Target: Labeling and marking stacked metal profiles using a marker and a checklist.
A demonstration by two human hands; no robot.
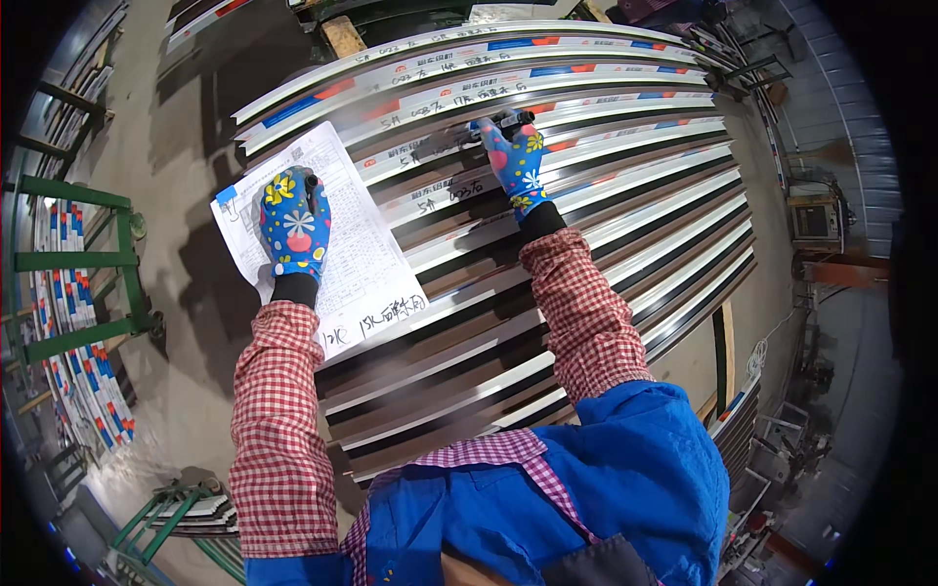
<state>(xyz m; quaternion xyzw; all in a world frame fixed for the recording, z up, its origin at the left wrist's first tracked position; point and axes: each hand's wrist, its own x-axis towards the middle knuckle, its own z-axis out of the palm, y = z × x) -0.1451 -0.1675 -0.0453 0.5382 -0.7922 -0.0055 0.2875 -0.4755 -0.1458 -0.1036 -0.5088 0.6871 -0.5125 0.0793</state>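
My right hand [515,168], in a blue flowered glove, grips a black marker pen [518,118] over one of the long metal profiles [576,205]. Black handwriting runs along the white film of several of these profiles, some of it just left of this hand. My left hand [295,223], gloved alike, rests closed on a printed paper sheet [366,259] spread over the profiles' left ends. Between its thumb and fingers pokes the end of a small black cylinder [312,182], perhaps a pen cap. Large handwriting marks the sheet's lower edge, and a blue tab [227,194] its left edge.
At the left stands a green metal rack [73,261] beside stacked profiles with red and blue labels [83,342]. Another green frame [161,518] holds profiles at the lower left. A wooden block [343,37] lies beyond the far profiles. Machinery [817,220] lines the right side.
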